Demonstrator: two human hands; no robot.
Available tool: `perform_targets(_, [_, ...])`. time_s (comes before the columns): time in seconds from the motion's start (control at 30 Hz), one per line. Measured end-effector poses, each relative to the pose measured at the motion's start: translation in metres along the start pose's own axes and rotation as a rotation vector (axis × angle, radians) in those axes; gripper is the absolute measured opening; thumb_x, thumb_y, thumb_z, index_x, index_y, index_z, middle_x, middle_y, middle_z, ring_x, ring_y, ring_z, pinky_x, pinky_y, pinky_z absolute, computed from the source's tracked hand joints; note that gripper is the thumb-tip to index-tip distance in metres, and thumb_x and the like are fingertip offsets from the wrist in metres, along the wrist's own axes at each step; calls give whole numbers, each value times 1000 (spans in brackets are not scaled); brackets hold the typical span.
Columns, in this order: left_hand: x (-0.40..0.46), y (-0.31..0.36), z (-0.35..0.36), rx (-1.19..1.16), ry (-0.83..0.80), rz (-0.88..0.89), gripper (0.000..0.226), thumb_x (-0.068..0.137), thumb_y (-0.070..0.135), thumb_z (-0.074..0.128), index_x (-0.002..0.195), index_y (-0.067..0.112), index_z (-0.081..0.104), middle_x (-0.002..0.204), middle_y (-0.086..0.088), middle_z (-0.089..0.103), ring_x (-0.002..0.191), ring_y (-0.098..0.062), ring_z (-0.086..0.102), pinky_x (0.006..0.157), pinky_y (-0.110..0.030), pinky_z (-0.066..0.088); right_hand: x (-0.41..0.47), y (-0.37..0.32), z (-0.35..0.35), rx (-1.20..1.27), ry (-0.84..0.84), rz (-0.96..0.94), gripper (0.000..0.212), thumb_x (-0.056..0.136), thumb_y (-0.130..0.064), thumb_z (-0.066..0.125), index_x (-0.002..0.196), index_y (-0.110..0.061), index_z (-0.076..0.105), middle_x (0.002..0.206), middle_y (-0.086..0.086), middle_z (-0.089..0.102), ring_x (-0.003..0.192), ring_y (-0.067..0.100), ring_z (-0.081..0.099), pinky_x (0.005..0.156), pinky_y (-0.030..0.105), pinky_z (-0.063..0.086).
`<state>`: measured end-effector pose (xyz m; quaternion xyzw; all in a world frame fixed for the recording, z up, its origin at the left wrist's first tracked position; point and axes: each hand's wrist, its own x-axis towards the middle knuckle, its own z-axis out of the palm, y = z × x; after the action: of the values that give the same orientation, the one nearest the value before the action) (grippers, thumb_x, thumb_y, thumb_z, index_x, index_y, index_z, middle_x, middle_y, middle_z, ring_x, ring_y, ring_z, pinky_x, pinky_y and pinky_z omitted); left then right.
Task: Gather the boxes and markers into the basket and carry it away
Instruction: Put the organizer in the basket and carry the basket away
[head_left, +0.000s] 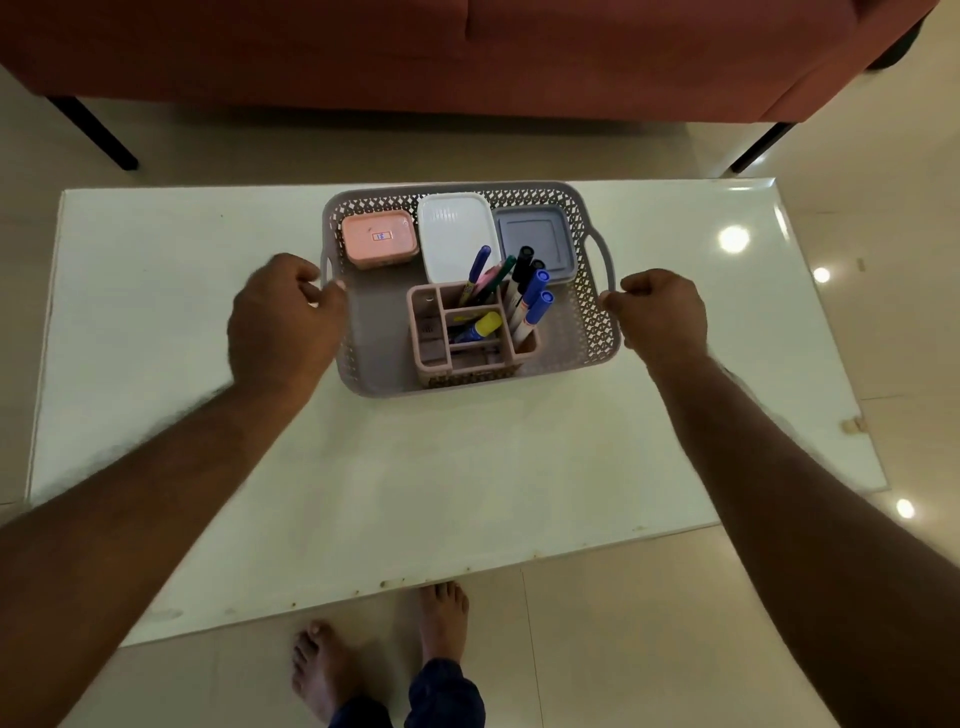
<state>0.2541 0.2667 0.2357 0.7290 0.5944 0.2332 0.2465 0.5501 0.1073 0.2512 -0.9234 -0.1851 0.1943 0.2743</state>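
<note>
The basket sits on the white counter, toward its far edge, and serves as the reference for every position below.

Inside the basket, along its far wall, 3 lidded boxes stand in a row: the pink box at the far-left corner, the white box at the middle, and the grey box at the far-right corner. The pink organizer stands in the near half of the basket, right of centre, with the markers upright or tilted in its compartments (caps blue, black, green, pink and yellow).

Your left hand is at the basket's left handle. Its fingers curl around the handle area; whether they fully grasp it cannot be told, since the hand hides the contact.

Your right hand is at the basket's right handle. Its fingers are clenched, with the fingertips at the handle's near end; a firm grasp cannot be confirmed.

Beyond the basket, past the counter's far edge, stands a red sofa. Your 2 bare feet rest on the tiled floor at the counter's near edge.
</note>
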Motion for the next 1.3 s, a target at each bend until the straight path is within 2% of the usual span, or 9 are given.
perform_targets(0.07, [13,-8,2,47,-64,-83,45,85,41,65,117,10,60,110,-11,68,105,-32,62,86,-38,46,16,-1,1,-109,-24,-17,46,79,-39,73,118,-15,65,110,3,72,100,27,69,92,40,55])
perform_targets(0.17, [26,-12,11,88,-297,-194,63,86,53,63,130,8,52,121,-12,65,115,-34,58,92,-40,45,35,-2,8,-170,-68,-20,59,81,-42,73,129,-10,59,126,7,66,113,26,65,98,42,52])
perform_targets(0.27, [30,-15,17,74,-413,-183,42,88,47,59,107,10,64,103,-11,70,99,-36,64,84,-37,49,45,-5,20,-105,-142,16,49,82,-39,72,120,-10,63,115,8,70,104,28,69,91,46,56])
perform_targets(0.37, [32,-18,19,2,-384,-209,24,81,34,55,87,15,69,89,-9,72,82,-36,69,82,-44,56,48,-5,30,-79,-140,10,20,84,-25,65,98,-11,68,95,8,72,89,30,71,83,48,59])
perform_targets(0.53, [26,-17,18,62,-342,-191,19,85,25,57,86,13,70,87,-12,73,85,-37,67,80,-42,55,46,2,31,-32,-110,10,15,81,-18,58,83,-17,72,84,6,73,82,30,71,77,50,60])
perform_targets(0.73, [2,-19,-28,24,-312,-187,25,87,32,54,91,15,71,87,-6,73,82,-33,69,80,-45,56,4,-7,8,-17,-117,-62,16,83,-25,58,86,-27,74,86,1,74,84,27,71,81,49,59])
perform_targets(0.9, [-38,-18,-101,39,-243,-197,21,92,34,57,89,17,69,80,-2,72,77,-28,68,76,-46,55,-59,-20,-21,83,-169,-112,17,84,-31,61,77,-44,70,83,-5,75,84,22,72,79,51,59])
perform_targets(1.1, [-90,-47,-183,-8,-185,-272,12,90,33,60,91,26,70,81,5,73,78,-23,70,78,-46,56,-152,-40,-30,122,-228,-147,13,91,-21,65,98,-30,73,83,-7,74,81,18,72,83,48,59])
perform_targets(1.3, [-156,-112,-235,-48,-150,-313,11,91,31,62,96,28,71,79,5,73,75,-22,71,78,-46,56,-246,-35,-4,130,-271,-152,16,91,-21,66,89,-37,70,83,-10,73,87,21,71,86,45,57])
